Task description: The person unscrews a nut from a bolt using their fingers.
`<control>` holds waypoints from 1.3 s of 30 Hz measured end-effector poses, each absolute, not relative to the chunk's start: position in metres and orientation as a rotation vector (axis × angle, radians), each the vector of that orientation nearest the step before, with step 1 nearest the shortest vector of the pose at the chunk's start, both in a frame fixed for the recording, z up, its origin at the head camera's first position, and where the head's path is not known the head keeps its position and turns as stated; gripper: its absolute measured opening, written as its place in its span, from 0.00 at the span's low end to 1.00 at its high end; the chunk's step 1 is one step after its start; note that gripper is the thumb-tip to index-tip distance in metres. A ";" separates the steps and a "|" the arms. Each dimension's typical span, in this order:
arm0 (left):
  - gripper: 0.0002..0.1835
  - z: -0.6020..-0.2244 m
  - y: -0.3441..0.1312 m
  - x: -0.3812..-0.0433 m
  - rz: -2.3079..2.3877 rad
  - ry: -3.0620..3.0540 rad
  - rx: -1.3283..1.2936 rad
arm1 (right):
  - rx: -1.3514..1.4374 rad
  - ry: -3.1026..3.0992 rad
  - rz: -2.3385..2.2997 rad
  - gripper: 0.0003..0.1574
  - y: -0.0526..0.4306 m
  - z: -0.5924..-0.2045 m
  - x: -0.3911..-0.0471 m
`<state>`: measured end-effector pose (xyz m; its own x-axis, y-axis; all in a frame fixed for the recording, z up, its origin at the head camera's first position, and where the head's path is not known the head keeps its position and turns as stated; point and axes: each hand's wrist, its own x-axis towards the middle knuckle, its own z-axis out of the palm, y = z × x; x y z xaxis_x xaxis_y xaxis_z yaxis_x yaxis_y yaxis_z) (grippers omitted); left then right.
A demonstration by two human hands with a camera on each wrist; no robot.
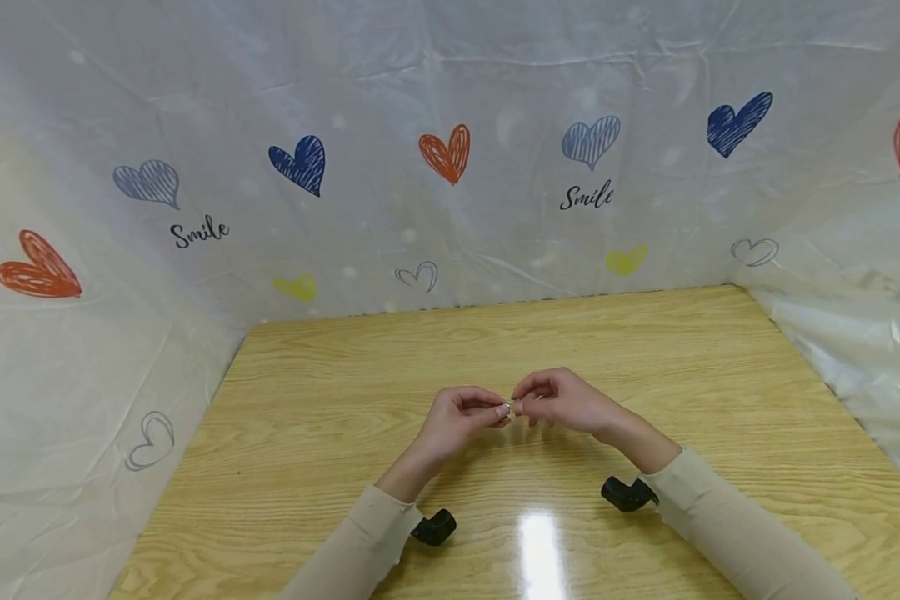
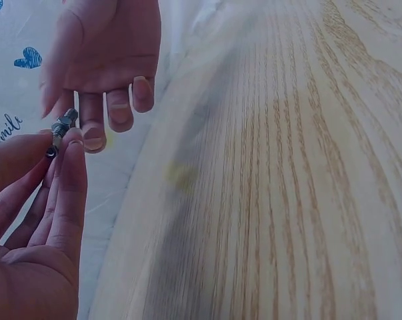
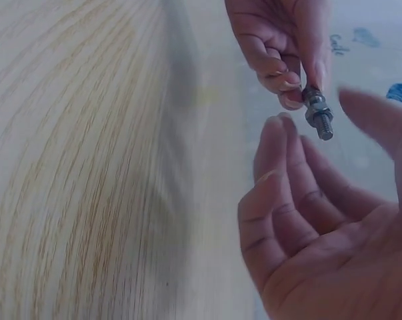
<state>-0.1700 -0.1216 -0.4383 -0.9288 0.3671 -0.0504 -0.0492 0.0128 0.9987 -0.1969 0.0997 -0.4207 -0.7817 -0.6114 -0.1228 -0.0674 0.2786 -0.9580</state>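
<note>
A small metal bolt with a nut (image 3: 315,113) on its thread shows up close in the right wrist view. My left hand (image 1: 450,423) pinches one end of this bolt (image 2: 65,123) between thumb and fingers, its threaded tip pointing toward the other hand. Just beyond that tip, my right hand (image 1: 576,406) is held with loosely bent fingers. In the right wrist view the thumb (image 3: 374,120) of the right hand stands apart from its fingers, with the threaded tip over the space between. Both hands are above the wooden table (image 1: 330,467), near its middle.
White sheeting (image 1: 510,92) printed with hearts and "Smile" hangs behind the table and along both sides. A black wrist mount (image 1: 435,527) sits under the left sleeve, and another black mount (image 1: 627,493) under the right one. Light glares off the tabletop at the front.
</note>
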 end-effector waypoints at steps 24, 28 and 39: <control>0.12 -0.441 -0.122 -0.171 1.975 2.013 0.335 | -0.645 2.027 -1.548 0.12 0.100 -0.419 -0.195; 0.11 -0.441 -0.121 -0.172 1.981 2.014 0.331 | -0.631 2.028 -1.563 0.13 0.098 -0.412 -0.192; 0.12 -0.441 -0.121 -0.172 1.984 2.011 0.340 | -0.575 2.111 -1.498 0.23 0.100 -0.422 -0.197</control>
